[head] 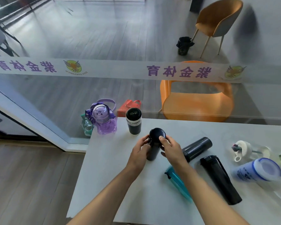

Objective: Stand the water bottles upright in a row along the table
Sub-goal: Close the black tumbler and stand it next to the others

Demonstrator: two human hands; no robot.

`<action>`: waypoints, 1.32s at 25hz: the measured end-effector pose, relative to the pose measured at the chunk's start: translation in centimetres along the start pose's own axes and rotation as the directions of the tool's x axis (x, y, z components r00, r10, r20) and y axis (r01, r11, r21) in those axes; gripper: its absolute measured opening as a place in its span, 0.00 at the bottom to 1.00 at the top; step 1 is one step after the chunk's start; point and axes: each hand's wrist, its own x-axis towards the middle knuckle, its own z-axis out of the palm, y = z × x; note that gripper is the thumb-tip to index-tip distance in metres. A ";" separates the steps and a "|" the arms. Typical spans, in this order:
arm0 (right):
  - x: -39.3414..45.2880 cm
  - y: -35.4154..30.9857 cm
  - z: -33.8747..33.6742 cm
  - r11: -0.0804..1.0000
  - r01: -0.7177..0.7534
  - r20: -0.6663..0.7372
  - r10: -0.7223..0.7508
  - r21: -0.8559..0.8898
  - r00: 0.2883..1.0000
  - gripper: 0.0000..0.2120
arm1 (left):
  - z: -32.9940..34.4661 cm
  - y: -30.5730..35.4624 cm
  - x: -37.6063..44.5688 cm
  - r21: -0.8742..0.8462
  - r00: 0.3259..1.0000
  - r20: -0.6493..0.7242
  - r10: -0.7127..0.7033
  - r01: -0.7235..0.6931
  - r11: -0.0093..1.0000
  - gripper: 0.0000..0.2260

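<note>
A dark flask (156,135) stands upright on the white table (120,184), held from both sides by my left hand (140,149) and my right hand (169,147). Behind it to the left stand a purple bottle (103,118) at the table's far corner and a black flask with a silver band (133,120). To the right, lying down: a black flask (197,147), a tall black bottle with a strap (220,179), a teal bottle (178,182) partly under my right forearm, a clear bottle with a white lid (246,150) and a blue-capped bottle (258,170).
A glass wall with a printed band (136,70) runs right behind the table's far edge. An orange chair (196,103) and a red bag (128,106) sit beyond the glass. The table's left edge drops to a wooden floor (31,184).
</note>
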 end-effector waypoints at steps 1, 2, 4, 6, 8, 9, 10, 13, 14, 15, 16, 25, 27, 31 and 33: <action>1.1 -0.6 -0.9 1.000 0.006 0.007 -0.006 -0.007 1.000 0.17 | 1.0 0.7 1.1 -0.007 1.000 -0.008 -0.005 0.005 1.000 0.18; 2.2 -1.2 -1.8 1.000 0.009 0.012 -0.009 -0.020 1.000 0.18 | 2.0 1.4 2.0 -0.013 1.000 -0.020 -0.019 0.019 1.000 0.17; 4.6 -2.1 -3.3 0.999 0.022 0.030 -0.021 -0.038 0.999 0.20 | 3.7 2.9 3.8 -0.026 0.998 -0.048 -0.051 0.050 0.998 0.17; 6.9 -2.8 -4.3 0.998 0.027 0.048 -0.025 -0.054 0.999 0.22 | 4.7 4.0 5.6 -0.076 0.993 -0.081 -0.091 0.084 0.994 0.17; 8.6 -3.6 -4.9 0.998 0.030 0.080 -0.026 -0.049 0.996 0.21 | 5.3 4.9 7.1 -0.112 0.987 -0.113 -0.118 0.105 0.988 0.17; 9.3 -4.0 -5.1 0.999 0.035 0.094 -0.031 -0.041 0.995 0.21 | 5.6 5.2 7.6 -0.120 0.985 -0.128 -0.116 0.100 0.988 0.17; 9.9 -4.4 -5.2 0.998 0.040 0.101 -0.036 -0.038 0.994 0.20 | 5.8 5.4 8.0 -0.134 0.983 -0.138 -0.117 0.099 0.986 0.17; 10.8 -4.9 -5.5 0.998 0.036 0.107 -0.030 -0.054 0.994 0.21 | 6.3 6.1 8.7 -0.182 0.980 -0.152 -0.127 0.098 0.978 0.17; 10.9 -4.9 -5.5 0.997 0.034 0.103 -0.027 -0.062 0.994 0.21 | 6.3 6.1 8.8 -0.188 0.980 -0.155 -0.124 0.094 0.978 0.17; 11.0 -4.9 -5.5 0.997 0.036 0.097 -0.029 -0.068 0.995 0.22 | 6.3 6.1 8.9 -0.200 0.980 -0.154 -0.126 0.094 0.975 0.17; 11.0 -4.9 -5.5 0.997 0.040 0.095 -0.034 -0.069 0.995 0.22 | 6.3 6.2 9.1 -0.210 0.980 -0.152 -0.130 0.097 0.973 0.17; 9.9 -5.4 -4.8 0.994 0.013 0.025 -0.010 -0.109 1.000 0.24 | 5.5 6.1 9.6 -0.212 0.990 -0.078 -0.116 0.097 0.972 0.17; 9.6 -5.2 -5.3 0.992 -0.007 0.003 0.007 -0.122 1.000 0.26 | 5.4 5.7 9.6 -0.157 0.990 -0.079 -0.118 0.105 0.982 0.21; 7.5 -2.9 -7.8 0.986 -0.061 -0.070 0.051 -0.154 0.996 0.25 | 4.8 3.3 8.3 -0.045 0.979 -0.122 -0.162 0.158 0.986 0.24; 5.7 -1.0 -9.2 0.978 -0.106 -0.108 0.088 -0.177 0.990 0.21 | 5.0 1.5 7.1 0.049 0.980 -0.094 -0.173 0.178 0.983 0.21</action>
